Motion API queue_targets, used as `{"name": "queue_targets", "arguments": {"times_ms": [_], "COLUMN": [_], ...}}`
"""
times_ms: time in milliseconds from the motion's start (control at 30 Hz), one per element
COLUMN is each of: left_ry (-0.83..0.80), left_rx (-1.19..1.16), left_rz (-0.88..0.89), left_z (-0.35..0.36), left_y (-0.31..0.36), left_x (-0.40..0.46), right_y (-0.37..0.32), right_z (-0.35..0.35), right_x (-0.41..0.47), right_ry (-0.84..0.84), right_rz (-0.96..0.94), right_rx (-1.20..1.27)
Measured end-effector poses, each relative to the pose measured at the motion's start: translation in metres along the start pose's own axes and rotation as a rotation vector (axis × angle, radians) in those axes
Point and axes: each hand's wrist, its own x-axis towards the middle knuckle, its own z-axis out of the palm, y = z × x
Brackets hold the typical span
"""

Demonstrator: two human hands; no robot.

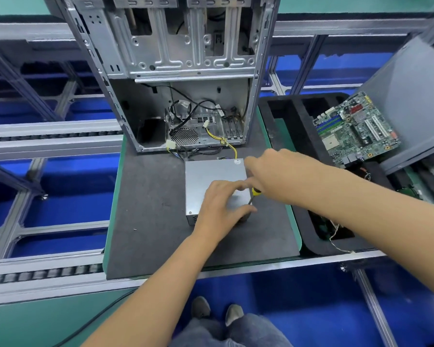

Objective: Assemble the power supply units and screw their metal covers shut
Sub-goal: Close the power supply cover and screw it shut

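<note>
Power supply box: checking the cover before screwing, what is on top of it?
The left hand rests on the grey metal power supply box; the near right part of its lid is covered.

Blue floor [298,309], aluminium conveyor rails [48,271], grey work mat [148,209].

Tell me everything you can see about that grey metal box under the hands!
The grey metal power supply box is a rectangular unit of dull sheet steel lying flat on the dark grey mat, before the open computer case. A round sticker marks its far right corner; yellow and black wires leave its far side. The left hand rests on top; the right hand holds a yellow-handled screwdriver at its right edge.
</note>
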Motion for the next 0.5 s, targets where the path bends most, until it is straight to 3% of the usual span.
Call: {"name": "queue_targets", "arguments": {"times_ms": [100,200,300,400,500], "left_ry": [0.059,0.083,0.010,-0.063,-0.102], "left_rx": [-0.155,-0.206,-0.256,-0.218,-0.253], "left_rz": [-0.083,-0.145,-0.163,-0.221,-0.261], "left_z": [-0.002,-0.003,-0.007,-0.012,-0.015], "left_y": [0.026,0.038,0.044,0.046,0.049], "left_x": [0.007,0.012,0.010,0.011,0.013], "right_y": [-0.001,-0.001,0.002,0.006,0.008], "right_z": [0.001,-0.003,-0.005,-0.008,-0.013], "right_x": [0.000,0.005,0.004,0.000,-0.001], "right_ry": [-0.045,0.030,0.082,0.048,0.101], "right_rz": [-0.091,-0.113,-0.101,-0.147,-0.179], "right_rx": [0.081,-0.046,-0.065,0.120,0.001]}}
